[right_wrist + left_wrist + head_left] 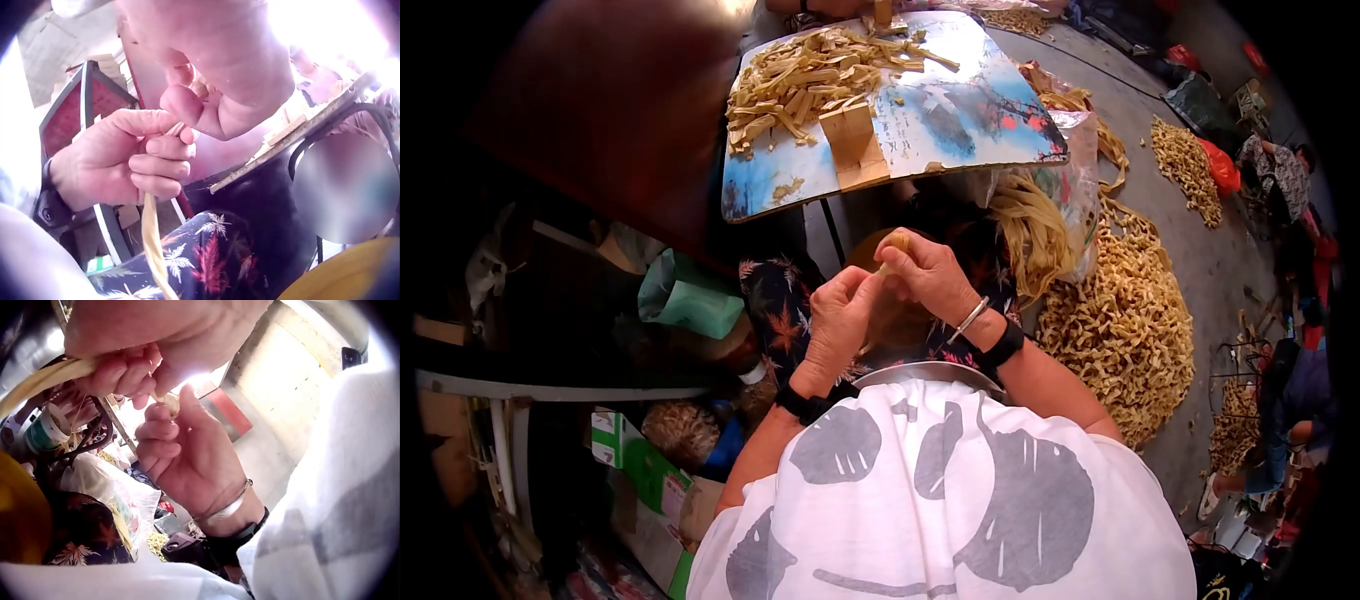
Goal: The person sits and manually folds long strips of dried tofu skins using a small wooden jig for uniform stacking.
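One yellow strip (152,232), pinched by your left hand (838,315) and right hand (932,283), is at the head view's centre; pulling too hard could tear it, loose fingers drop it.

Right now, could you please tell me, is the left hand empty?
No, the left hand grips a yellowish strip that hangs below it.

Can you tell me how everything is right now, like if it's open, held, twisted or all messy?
Left hand: curled round the yellow strip
Right hand: pinching the strip's end
Yellow strip: held, twisted, tail hanging down
Tabletop: partly covered
Cut pieces: loose, in a messy heap on the tabletop
Plastic bag: open, long strips sticking out
Floor pile: heaped up loosely
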`<state>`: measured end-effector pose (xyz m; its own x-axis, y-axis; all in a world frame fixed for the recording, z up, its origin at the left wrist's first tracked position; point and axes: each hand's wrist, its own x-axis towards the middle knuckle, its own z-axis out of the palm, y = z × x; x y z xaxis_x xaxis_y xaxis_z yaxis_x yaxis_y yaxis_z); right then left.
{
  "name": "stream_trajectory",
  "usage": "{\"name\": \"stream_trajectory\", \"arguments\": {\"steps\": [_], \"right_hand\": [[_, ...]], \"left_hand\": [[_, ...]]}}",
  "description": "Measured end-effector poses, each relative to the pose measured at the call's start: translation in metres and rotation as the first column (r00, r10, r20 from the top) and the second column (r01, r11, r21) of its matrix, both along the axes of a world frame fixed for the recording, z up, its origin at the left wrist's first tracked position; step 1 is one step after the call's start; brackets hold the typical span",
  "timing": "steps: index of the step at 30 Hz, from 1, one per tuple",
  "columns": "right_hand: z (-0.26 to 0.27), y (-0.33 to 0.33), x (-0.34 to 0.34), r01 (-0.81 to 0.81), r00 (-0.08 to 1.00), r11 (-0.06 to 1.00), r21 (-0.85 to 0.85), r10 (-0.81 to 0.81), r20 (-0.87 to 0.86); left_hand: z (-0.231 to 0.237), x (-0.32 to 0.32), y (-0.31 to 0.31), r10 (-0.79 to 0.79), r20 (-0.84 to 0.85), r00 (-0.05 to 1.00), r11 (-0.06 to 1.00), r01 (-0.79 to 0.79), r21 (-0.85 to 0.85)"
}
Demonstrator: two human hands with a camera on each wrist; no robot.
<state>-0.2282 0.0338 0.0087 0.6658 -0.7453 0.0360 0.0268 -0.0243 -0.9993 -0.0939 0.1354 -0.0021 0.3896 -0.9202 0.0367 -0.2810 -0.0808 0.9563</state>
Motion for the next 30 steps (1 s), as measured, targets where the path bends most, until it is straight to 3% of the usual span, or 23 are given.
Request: {"name": "stream_trajectory", "arguments": {"steps": [2,6,10,12,14,16,18,20,21,25,28,30], "right_hand": [[-0.004,-0.005,-0.001,-0.116,0.993,0.984,0.135,0.11,0.049],[-0.005,-0.015,-0.005,-0.133,0.991,0.965,0.227,0.127,0.04],[0.001,-0.025,-0.003,-0.165,0.986,0.925,0.343,0.164,0.03],[0.004,-0.033,0.002,-0.183,0.982,0.933,0.31,0.188,0.014],[-0.004,-0.047,0.013,-0.136,0.99,0.972,0.191,0.142,-0.014],[-0.007,-0.058,0.023,-0.047,0.998,0.996,0.078,0.051,-0.046],[-0.003,-0.07,0.037,0.07,0.989,0.976,-0.208,-0.095,-0.113],[-0.003,-0.087,0.054,0.17,0.969,0.896,-0.41,-0.228,-0.097],[0.0,-0.094,0.062,0.225,0.964,0.878,-0.423,-0.263,-0.032],[0.007,-0.135,0.096,0.395,0.908,0.71,-0.582,-0.397,0.131],[-0.001,-0.152,0.107,0.429,0.887,0.678,-0.597,-0.441,0.135],[-0.012,-0.162,0.113,0.378,0.88,0.643,-0.666,-0.473,0.043]], "left_hand": [[-0.002,0.002,-0.003,-0.024,-0.024,0.999,0.999,0.023,-0.035],[0.009,0.008,0.004,-0.038,-0.296,0.954,0.998,0.053,0.043],[-0.001,0.02,0.0,-0.05,-0.446,0.894,0.99,0.103,0.096],[-0.001,0.026,-0.006,-0.078,-0.393,0.916,0.987,0.126,0.097],[0.005,0.026,-0.021,-0.035,-0.212,0.977,0.999,0.034,-0.01],[0.006,0.043,-0.039,-0.025,0.157,0.987,0.985,0.051,-0.162],[0.011,0.06,-0.063,0.034,0.46,0.887,0.957,0.104,-0.272],[0.013,0.078,-0.086,0.032,0.497,0.867,0.971,0.09,-0.22],[0.017,0.087,-0.097,0.02,0.515,0.857,0.984,0.073,-0.161],[0.026,0.113,-0.152,0.109,0.466,0.878,0.961,0.026,-0.275],[0.025,0.12,-0.174,0.148,0.467,0.872,0.954,-0.001,-0.301],[0.015,0.125,-0.184,0.136,0.423,0.896,0.976,-0.048,-0.212]]}}
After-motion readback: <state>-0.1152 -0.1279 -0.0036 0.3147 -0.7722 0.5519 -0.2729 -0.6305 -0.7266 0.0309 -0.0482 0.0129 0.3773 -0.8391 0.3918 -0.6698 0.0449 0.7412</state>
